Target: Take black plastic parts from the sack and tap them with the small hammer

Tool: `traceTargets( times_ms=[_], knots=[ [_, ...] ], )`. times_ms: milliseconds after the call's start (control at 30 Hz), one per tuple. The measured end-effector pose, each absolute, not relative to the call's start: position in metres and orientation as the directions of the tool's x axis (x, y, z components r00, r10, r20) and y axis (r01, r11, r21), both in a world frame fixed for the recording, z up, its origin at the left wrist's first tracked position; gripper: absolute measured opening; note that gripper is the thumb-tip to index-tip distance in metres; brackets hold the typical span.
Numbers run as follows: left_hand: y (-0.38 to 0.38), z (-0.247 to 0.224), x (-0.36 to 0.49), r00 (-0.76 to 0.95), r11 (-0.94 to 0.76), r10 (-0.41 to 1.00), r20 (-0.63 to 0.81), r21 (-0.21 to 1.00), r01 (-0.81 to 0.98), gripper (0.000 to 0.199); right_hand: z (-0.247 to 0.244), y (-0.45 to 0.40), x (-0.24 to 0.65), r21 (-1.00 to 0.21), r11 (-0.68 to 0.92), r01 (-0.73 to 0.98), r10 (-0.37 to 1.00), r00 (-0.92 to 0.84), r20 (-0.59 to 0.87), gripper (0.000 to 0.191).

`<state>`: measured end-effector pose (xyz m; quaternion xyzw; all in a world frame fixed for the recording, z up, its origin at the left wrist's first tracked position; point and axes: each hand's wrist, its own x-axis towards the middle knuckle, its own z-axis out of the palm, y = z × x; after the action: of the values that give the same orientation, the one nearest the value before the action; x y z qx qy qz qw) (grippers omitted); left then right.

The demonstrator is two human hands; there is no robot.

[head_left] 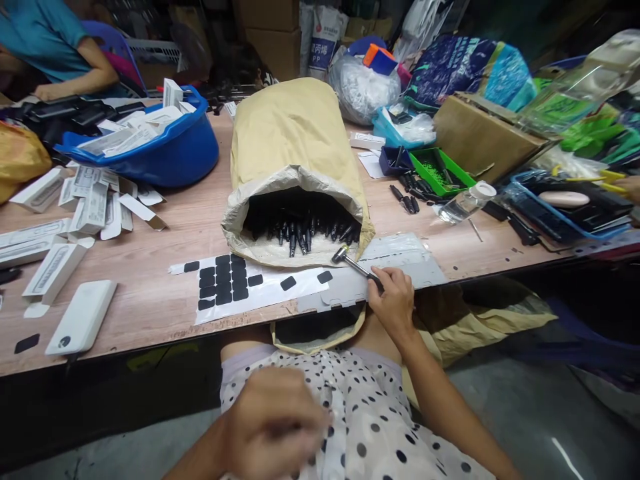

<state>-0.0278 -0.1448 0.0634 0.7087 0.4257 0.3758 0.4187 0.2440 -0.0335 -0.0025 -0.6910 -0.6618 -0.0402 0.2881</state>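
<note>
My right hand [393,300] is closed around the dark handle of a small hammer [356,263], whose metal head rests by the mouth of a large paper sack [300,133]. Many black pen-like parts [300,237] lie inside the sack's open mouth. Above my lap is my left hand [280,420], smeared by motion; whether it holds anything is hidden. On the table edge, a white sheet [270,299] bears black rounded stickers [233,277]. A grey-white board [400,260] lies under the hammer. Below the table edge, another sack's mouth [320,333] opens over the lap.
White boxes [90,200] and a blue basin [170,150] stand at the left, with a white power bank [83,317] nearer. A green tray [440,170], a clear bottle [465,203] and a blue basket [565,207] are at the right. A person's arm [95,70] shows at the upper left.
</note>
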Motion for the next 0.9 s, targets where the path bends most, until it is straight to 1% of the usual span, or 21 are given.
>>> traceTargets(
  times_ms=[67,133,200,267,333,433,533,600,633,700,767,833,900],
  knots=[
    [-0.117,0.063,-0.013,0.384,-0.309,0.901,0.201,0.919,0.245,0.023,-0.009,-0.029,0.242,-0.302,0.017,0.953,0.913,0.109,0.394,0.028],
    [-0.078,0.057,0.003,0.235,-0.271,0.951,0.201,0.908,0.319,0.023,-0.014,-0.026,0.24,-0.271,0.003,0.963,0.92,0.103,0.377,0.027],
    [-0.034,0.046,0.014,0.047,-0.219,0.974,0.223,0.862,0.457,0.02,-0.017,-0.024,0.238,-0.247,-0.004,0.969,0.919,0.101,0.38,0.027],
    [0.005,0.034,0.017,-0.127,-0.102,0.967,0.219,0.798,0.594,0.019,-0.019,-0.023,0.239,-0.237,-0.007,0.972,0.916,0.101,0.389,0.026],
    [0.036,0.025,0.016,-0.243,0.045,0.954,0.176,0.716,0.696,0.019,-0.02,-0.022,0.239,-0.238,-0.004,0.971,0.915,0.1,0.392,0.025],
    [0.061,0.017,0.012,-0.328,0.237,0.943,0.048,0.595,0.768,0.017,-0.019,-0.022,0.241,-0.239,0.007,0.971,0.919,0.088,0.384,0.024],
    [0.067,0.014,0.01,-0.35,0.311,0.936,-0.026,0.524,0.793,0.012,-0.015,-0.022,0.243,-0.233,0.023,0.972,0.929,0.065,0.363,0.022],
    [0.061,0.014,0.006,-0.332,0.278,0.943,0.008,0.531,0.801,0.011,-0.012,-0.023,0.246,-0.234,0.032,0.972,0.937,0.053,0.346,0.02],
    [0.056,0.014,0.002,-0.317,0.236,0.947,0.058,0.547,0.803,0.011,-0.011,-0.025,0.248,-0.243,0.038,0.969,0.94,0.048,0.339,0.02],
    [0.039,0.014,-0.007,-0.282,0.117,0.938,0.204,0.578,0.808,0.015,-0.009,-0.029,0.251,-0.291,0.051,0.955,0.945,0.049,0.324,0.022],
    [0.019,0.014,-0.015,-0.221,-0.015,0.918,0.329,0.586,0.81,0.019,-0.007,-0.036,0.252,-0.377,0.05,0.925,0.951,0.072,0.302,0.025],
    [0.0,0.012,-0.018,-0.108,-0.139,0.925,0.363,0.59,0.796,0.019,-0.005,-0.043,0.25,-0.485,0.03,0.874,0.959,0.111,0.26,0.028],
    [-0.014,0.008,-0.017,0.035,-0.236,0.946,0.323,0.609,0.757,0.016,-0.002,-0.049,0.245,-0.598,-0.004,0.801,0.973,0.142,0.183,0.032]
  ],
)
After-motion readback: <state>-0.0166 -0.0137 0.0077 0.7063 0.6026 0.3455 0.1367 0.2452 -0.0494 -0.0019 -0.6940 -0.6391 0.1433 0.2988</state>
